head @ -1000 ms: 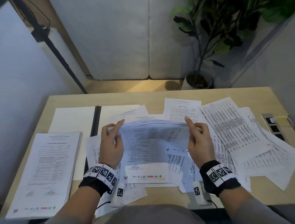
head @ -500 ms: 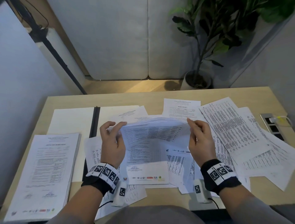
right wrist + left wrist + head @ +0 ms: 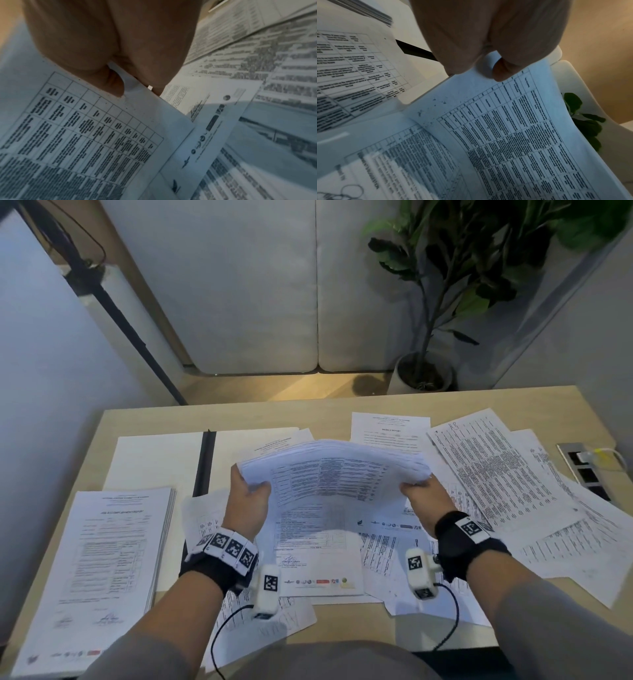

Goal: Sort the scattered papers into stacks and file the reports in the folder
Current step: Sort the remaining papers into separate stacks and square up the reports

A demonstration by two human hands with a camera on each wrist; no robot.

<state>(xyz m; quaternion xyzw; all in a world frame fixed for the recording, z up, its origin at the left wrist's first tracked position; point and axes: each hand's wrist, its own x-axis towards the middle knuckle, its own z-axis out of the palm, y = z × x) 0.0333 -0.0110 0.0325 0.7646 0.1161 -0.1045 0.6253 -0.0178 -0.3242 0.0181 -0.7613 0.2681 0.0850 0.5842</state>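
— What were the hands doing at that moment?

— I had both of them on one thick bundle of sheets (image 3: 334, 474), lifted clear of the desk (image 3: 329, 409) and bowed upward in the middle. My left hand (image 3: 247, 503) pinched its left edge, thumb on the printed table side. My right hand (image 3: 426, 499) pinched the right edge the same way; the right wrist view showed the thumb (image 3: 113, 82) pressed onto the page.

— And the other papers?

— A squared stack of reports (image 3: 102, 570) lay at the near left of the desk. The open folder (image 3: 161, 460) sat behind it, white with a dark spine. Loose sheets (image 3: 507, 491) overlapped untidily on the right and under my wrists, one page (image 3: 318, 556) with a row of logos lying flat directly below the bundle.

— Anything beyond the desk?

— A potted plant (image 3: 424, 371) on the floor behind it.
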